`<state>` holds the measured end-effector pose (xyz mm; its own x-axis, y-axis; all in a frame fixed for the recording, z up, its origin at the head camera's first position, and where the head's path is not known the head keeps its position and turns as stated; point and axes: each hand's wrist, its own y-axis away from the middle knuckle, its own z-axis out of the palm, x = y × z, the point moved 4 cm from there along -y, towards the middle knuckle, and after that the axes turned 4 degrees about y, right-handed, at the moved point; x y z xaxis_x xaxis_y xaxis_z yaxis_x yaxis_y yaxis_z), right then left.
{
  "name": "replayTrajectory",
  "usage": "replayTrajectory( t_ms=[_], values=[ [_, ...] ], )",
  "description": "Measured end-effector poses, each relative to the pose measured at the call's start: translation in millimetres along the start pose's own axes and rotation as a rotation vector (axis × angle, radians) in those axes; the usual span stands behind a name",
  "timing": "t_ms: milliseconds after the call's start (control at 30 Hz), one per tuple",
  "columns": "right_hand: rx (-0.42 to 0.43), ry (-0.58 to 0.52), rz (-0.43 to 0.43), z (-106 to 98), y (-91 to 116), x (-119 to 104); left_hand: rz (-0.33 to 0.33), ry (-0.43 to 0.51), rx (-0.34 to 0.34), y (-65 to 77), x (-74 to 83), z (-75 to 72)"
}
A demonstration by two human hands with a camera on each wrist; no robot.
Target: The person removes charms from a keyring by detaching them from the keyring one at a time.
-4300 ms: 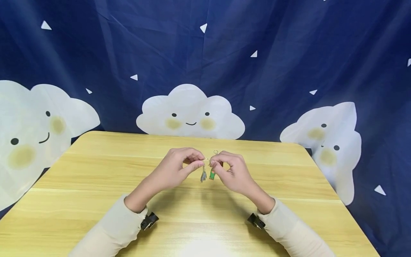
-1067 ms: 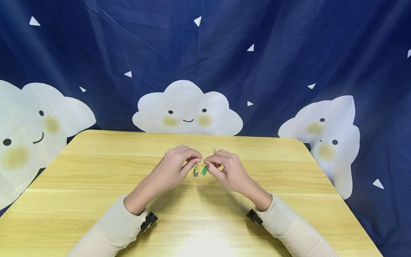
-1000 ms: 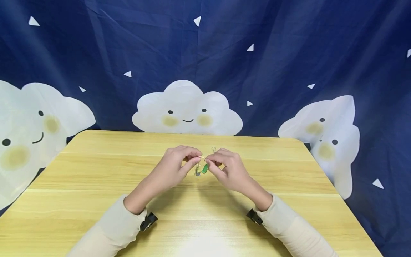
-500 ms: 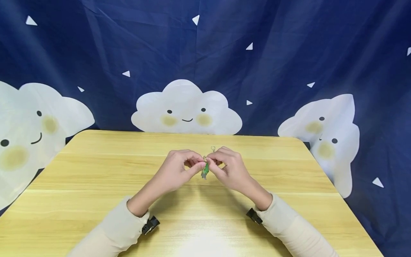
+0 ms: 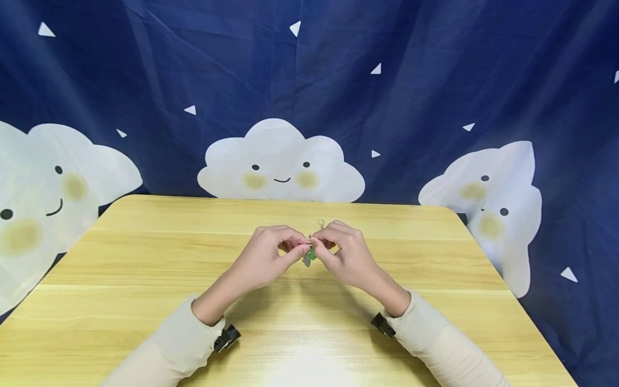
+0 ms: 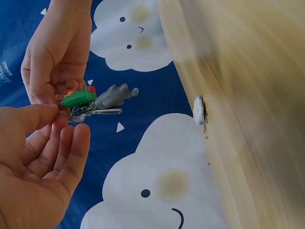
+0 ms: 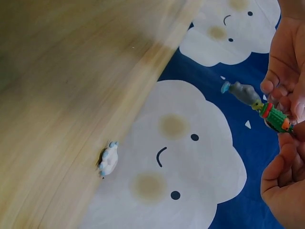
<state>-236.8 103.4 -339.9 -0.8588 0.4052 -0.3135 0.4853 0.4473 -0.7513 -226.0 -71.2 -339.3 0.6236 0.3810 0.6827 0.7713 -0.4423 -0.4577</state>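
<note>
1. Keyring [image 6: 63, 112] sits between the person's two hands, held in the air over a wooden table [image 5: 145, 258], right where the fingertips of both sides come together.

2. The left hand [image 5: 268, 258] pinches the keyring between thumb and forefinger; in the left wrist view its other fingers curve loosely below.

3. The right hand [image 5: 350, 255] meets it just opposite, pinching the green charm [image 6: 78, 98] at its top end; whether these fingers grip the metal ring too, one cannot tell.

4. The grey charm [image 6: 113, 96] dangles below the fingertips, close beside the green one, with a silver piece [image 6: 108, 111], key-like in outline, alongside.

5. A white figure [image 6: 198, 110] with blue spots lies on the table near its far edge, apart from both hands; from the head view only its chain [image 5: 321, 223] shows, just past the right hand's knuckles.

6. Pale sleeves [image 5: 164, 336] frame the scene, a black device [image 5: 227, 337] at each wrist, before a blue backdrop [image 5: 411, 32] of smiling clouds [image 5: 280, 150].
</note>
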Motion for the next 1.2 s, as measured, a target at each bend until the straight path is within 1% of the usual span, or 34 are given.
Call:
replayTrajectory(
  t_ms=[133, 300, 367, 500, 700, 833, 1033, 1200],
  values=[
    [-0.017, 0.016, -0.017, 0, 0, 0, 0.011, -0.012, -0.014, 0.1, 0.1, -1.0],
    [-0.035, 0.078, -0.102, -1, -1, -2, 0.053, -0.037, -0.026, 0.1, 2.4, -5.1],
    [-0.041, 0.091, -0.122, -1, -1, -2, 0.071, -0.042, -0.033, 0.0, 3.4, -7.0],
    [-0.049, 0.051, -0.105, -1, -1, -2, 0.103, -0.049, -0.048, 0.2, 4.8, -11.2],
    [-0.053, -0.05, 0.005, -5, -2, 0, 0.156, -0.037, -0.041, -0.2, 6.5, -18.1],
    [-0.04, -0.085, 0.046, -7, -3, 2, 0.162, -0.019, -0.024, -0.6, 7.8, -22.3],
    [0.029, -0.09, 0.015, -9, -4, 1, 0.165, -0.002, -0.024, -0.5, 7.9, -24.2],
    [0.083, -0.062, -0.044, -10, -5, -1, 0.188, 0.012, -0.02, -0.8, 9.5, -23.8]
  ],
)
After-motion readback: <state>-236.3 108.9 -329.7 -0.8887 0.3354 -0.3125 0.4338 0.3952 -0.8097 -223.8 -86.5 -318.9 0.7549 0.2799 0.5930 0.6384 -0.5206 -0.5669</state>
